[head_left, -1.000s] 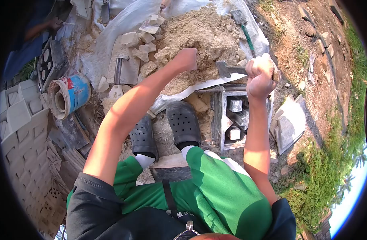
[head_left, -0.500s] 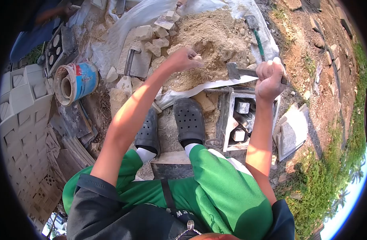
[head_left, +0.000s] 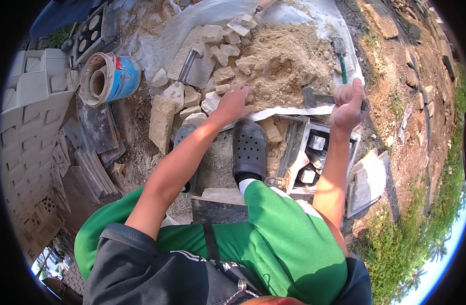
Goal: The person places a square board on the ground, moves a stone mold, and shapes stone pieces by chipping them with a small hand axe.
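My right hand (head_left: 348, 105) is closed around the handle of a hammer (head_left: 310, 97), whose dark metal head points left over the edge of the sandy heap. My left hand (head_left: 234, 105) hangs low at the heap's near edge, by the pale broken stones (head_left: 211, 102). Its thumb and fingers are bent but apart, and I see nothing between them. The sandy heap (head_left: 289, 61) of crumbled material lies on a white sheet (head_left: 327, 18). A green-handled trowel-like tool (head_left: 339, 53) rests on the heap's right side.
A blue bucket (head_left: 123, 79) stands at left beside stacked patterned blocks (head_left: 37, 122). A metal mould (head_left: 299, 175) lies below my right hand, with pale slabs (head_left: 367, 183) to its right. A metal bar (head_left: 188, 66) rests on a flat slab. My dark clogs (head_left: 249, 147) stand between.
My left hand has moved down from over the heap to its near edge, and its fingers have parted. My right hand keeps the hammer almost in place. The view has shifted slightly.
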`<state>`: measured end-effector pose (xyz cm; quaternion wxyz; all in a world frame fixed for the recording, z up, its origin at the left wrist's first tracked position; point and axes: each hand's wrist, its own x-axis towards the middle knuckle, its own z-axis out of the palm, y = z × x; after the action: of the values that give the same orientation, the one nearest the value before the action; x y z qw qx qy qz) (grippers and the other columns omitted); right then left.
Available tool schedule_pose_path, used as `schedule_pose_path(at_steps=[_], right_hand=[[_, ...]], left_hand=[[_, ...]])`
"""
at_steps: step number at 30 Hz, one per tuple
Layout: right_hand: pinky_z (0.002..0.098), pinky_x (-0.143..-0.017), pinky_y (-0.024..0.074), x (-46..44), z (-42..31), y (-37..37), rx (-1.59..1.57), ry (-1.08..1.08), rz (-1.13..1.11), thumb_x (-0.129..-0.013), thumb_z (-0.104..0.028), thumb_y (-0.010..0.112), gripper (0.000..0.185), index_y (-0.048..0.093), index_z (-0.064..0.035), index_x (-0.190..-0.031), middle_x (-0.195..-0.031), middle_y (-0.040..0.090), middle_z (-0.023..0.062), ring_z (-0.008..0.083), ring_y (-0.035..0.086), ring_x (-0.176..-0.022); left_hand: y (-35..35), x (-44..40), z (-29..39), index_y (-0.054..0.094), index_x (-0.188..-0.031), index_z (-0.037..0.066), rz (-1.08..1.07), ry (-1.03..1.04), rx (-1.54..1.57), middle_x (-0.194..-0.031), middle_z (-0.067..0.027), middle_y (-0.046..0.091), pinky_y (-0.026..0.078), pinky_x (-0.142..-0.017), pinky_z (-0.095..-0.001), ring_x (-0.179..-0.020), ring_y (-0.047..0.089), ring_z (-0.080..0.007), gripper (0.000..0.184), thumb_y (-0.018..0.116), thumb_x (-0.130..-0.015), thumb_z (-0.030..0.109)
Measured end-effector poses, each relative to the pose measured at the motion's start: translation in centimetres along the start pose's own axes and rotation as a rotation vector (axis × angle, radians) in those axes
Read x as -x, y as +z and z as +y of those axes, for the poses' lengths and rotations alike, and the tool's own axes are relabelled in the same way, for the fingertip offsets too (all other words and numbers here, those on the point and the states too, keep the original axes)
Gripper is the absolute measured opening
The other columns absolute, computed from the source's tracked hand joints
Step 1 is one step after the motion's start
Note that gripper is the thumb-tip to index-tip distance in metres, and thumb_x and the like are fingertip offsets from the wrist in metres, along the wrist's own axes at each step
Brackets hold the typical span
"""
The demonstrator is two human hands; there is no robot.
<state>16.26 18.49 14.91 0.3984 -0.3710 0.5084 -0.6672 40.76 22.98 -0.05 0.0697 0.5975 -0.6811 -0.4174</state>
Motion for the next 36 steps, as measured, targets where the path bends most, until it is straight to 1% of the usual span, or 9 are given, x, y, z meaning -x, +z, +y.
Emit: schedule_pose_path(at_steps=[9, 12, 18, 21, 25, 27, 31, 33, 36], right_hand=[[0.0302, -0.043, 0.0173, 1.0, -3.5, 2.3, -0.200, -0.065, -0.149, -0.100, -0.015, 0.042, 0.049, 0.029, -0.0120, -0.053, -0.047, 0.024, -0.0034, 0.0090, 0.019, -0.041], [0.0304, -0.043, 0.0171, 1.4, -3.7, 2.4, -0.187, -0.090, -0.136, -0.100, -0.017, 0.041, 0.049, 0.028, -0.0128, -0.053, -0.047, 0.023, -0.0037, 0.0094, 0.018, -0.041], [0.0303, -0.043, 0.0166, 0.5, -4.1, 0.9, -0.129, -0.121, -0.100, -0.100, -0.018, 0.040, 0.049, 0.027, -0.0136, -0.053, -0.047, 0.023, -0.0037, 0.0096, 0.018, -0.042], [0.0302, -0.044, 0.0168, 0.0, -4.5, -0.4, -0.101, -0.138, -0.105, -0.100, -0.019, 0.040, 0.048, 0.028, -0.0135, -0.053, -0.047, 0.022, -0.0035, 0.0098, 0.018, -0.042], [0.0309, -0.048, 0.0189, 0.2, -5.9, -0.2, -0.040, -0.138, -0.160, -0.102, -0.026, 0.035, 0.050, 0.022, -0.0160, -0.055, -0.049, 0.018, -0.0029, 0.0110, 0.014, -0.044], [0.0311, -0.047, 0.0181, 0.6, -6.0, 0.3, -0.042, -0.134, -0.164, -0.101, -0.026, 0.036, 0.050, 0.023, -0.0152, -0.055, -0.048, 0.019, -0.0027, 0.0110, 0.014, -0.044], [0.0316, -0.045, 0.0169, 2.3, -5.2, 3.3, -0.080, -0.170, -0.289, -0.100, -0.026, 0.041, 0.049, 0.026, -0.0129, -0.055, -0.048, 0.022, -0.0029, 0.0109, 0.015, -0.042], [0.0314, -0.044, 0.0182, 3.4, -4.2, 5.1, -0.074, -0.065, -0.253, -0.099, -0.023, 0.044, 0.048, 0.027, -0.0121, -0.055, -0.048, 0.023, -0.0032, 0.0103, 0.018, -0.041], [0.0299, -0.044, 0.0202, 3.9, -1.3, 5.6, -0.131, -0.012, -0.325, -0.098, -0.016, 0.051, 0.048, 0.036, -0.0037, -0.054, -0.049, 0.037, -0.0004, 0.0081, 0.030, -0.044]], left_hand=[[3.3, -2.1, 2.5, 0.053, -0.108, -0.002, 0.200, 0.103, -0.242, -0.102, -0.0191, 0.062, 0.047, -0.089, -0.0459, -0.104, 0.058, -0.0366, 0.040, 0.067, -0.079, 0.024], [3.5, -3.9, 3.9, 0.053, -0.116, -0.005, 0.035, 0.155, -0.220, -0.106, -0.0229, 0.061, 0.050, -0.085, -0.0452, -0.100, 0.061, -0.0391, 0.047, 0.068, -0.081, 0.023], [5.7, -8.9, 7.0, 0.049, -0.117, -0.010, 0.023, 0.026, 0.068, -0.109, -0.0286, 0.061, 0.052, -0.081, -0.0474, -0.095, 0.063, -0.0410, 0.047, 0.068, -0.081, 0.014], [3.0, -11.4, 6.9, 0.051, -0.114, -0.003, -0.078, -0.010, 0.200, -0.096, -0.0265, 0.064, 0.053, -0.074, -0.0433, -0.096, 0.063, -0.0384, 0.039, 0.066, -0.081, 0.013], [-1.5, -9.5, 4.2, 0.056, -0.118, 0.003, -0.213, 0.011, 0.505, -0.097, -0.0222, 0.065, 0.052, -0.080, -0.0394, -0.094, 0.064, -0.0333, 0.043, 0.070, -0.082, 0.022], [-1.9, -8.7, 2.7, 0.060, -0.119, 0.009, 0.029, 0.092, 0.325, -0.103, -0.0172, 0.066, 0.050, -0.084, -0.0381, -0.097, 0.064, -0.0301, 0.040, 0.069, -0.082, 0.023], [-1.4, -4.9, 1.1, 0.062, -0.115, 0.007, 0.111, 0.011, 0.209, -0.106, -0.0144, 0.066, 0.050, -0.085, -0.0392, -0.096, 0.063, -0.0301, 0.037, 0.068, -0.082, 0.021], [0.2, -2.5, -0.1, 0.062, -0.116, 0.007, 0.111, 0.110, 0.083, -0.104, -0.0152, 0.066, 0.050, -0.085, -0.0407, -0.095, 0.063, -0.0314, 0.038, 0.068, -0.080, 0.017], [2.2, 0.3, -1.1, 0.061, -0.116, 0.007, 0.181, 0.118, -0.051, -0.103, -0.0151, 0.065, 0.049, -0.086, -0.0421, -0.094, 0.063, -0.0318, 0.039, 0.070, -0.078, 0.015]])
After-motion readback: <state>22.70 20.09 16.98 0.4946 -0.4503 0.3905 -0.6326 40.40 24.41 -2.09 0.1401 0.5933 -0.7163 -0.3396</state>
